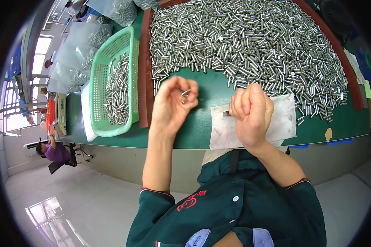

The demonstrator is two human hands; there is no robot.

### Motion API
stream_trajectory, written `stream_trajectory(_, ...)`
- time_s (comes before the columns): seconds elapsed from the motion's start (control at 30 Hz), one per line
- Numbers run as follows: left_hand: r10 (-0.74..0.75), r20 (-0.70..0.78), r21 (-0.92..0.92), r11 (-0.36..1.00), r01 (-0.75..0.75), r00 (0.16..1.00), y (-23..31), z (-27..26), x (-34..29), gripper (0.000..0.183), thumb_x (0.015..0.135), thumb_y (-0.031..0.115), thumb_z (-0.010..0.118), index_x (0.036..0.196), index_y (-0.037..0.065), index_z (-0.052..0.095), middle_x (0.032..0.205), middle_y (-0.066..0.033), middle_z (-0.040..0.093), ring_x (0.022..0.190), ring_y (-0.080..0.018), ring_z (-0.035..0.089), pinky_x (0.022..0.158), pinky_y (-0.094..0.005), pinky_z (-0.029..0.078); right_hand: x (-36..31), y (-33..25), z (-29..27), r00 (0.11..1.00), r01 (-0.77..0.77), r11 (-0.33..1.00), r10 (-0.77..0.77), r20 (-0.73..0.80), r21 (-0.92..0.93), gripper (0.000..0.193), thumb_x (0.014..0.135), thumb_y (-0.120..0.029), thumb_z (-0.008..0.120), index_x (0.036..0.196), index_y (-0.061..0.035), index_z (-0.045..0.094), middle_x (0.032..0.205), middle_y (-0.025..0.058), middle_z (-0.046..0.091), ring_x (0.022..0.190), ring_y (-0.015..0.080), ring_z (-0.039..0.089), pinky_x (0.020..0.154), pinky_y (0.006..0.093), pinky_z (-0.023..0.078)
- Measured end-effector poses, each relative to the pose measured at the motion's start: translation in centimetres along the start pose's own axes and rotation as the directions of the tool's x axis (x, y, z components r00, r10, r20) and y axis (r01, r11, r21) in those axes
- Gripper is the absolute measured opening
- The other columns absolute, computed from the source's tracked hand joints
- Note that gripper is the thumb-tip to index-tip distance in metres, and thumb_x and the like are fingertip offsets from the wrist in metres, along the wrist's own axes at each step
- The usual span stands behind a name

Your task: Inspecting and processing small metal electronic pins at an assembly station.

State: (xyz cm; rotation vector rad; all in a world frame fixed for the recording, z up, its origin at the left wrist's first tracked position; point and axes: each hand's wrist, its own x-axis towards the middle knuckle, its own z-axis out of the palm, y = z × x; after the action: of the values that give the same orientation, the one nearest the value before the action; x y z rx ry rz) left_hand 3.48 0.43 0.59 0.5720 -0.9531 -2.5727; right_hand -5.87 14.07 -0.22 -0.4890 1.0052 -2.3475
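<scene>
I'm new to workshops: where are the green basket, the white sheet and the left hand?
Green basket (112,132), head view: near rim.
White sheet (226,132), head view: its left part.
Left hand (172,101), head view: the palm.

Surroundings noted: at left, a person (57,153) in purple and a black cap sits on a black chair (57,166), an arm raised toward a red tray (50,112) beside a pale scale (61,114), with bright windows (43,46), glossy floor (107,214), and, far right, a light-green note (367,89).
</scene>
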Motion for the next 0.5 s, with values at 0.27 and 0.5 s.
stream_trajectory(0.27,0.477,0.484,0.833,-0.509,-0.219,0.733,1.7,-0.5,3.8,0.022,0.068,-0.002,0.052,0.086,0.008,0.059,0.061,-0.0116,0.050,0.056,-0.0288,0.051,0.052,-0.0372,0.041,-0.2,-0.1,0.0,1.000,-0.020,0.999,0.020,0.011,-0.030,0.035,0.090,-0.019,0.027,0.056,-0.0093,0.027,0.046,-0.0003,0.026,0.040,0.0063,0.018,0.038,0.0217,0.019)
stream_trajectory(0.5,0.282,0.547,0.718,-0.642,-0.268,0.788,1.1,-1.1,3.7,0.013,0.067,0.004,0.055,0.079,0.008,0.056,0.059,-0.0077,0.047,0.056,-0.0246,0.051,0.049,-0.0354,0.040,-0.2,-0.1,0.0,0.998,-0.056,0.998,0.056,-0.003,-0.012,0.036,0.090,-0.020,0.027,0.056,-0.0093,0.027,0.046,-0.0002,0.026,0.040,0.0066,0.018,0.038,0.0221,0.019)
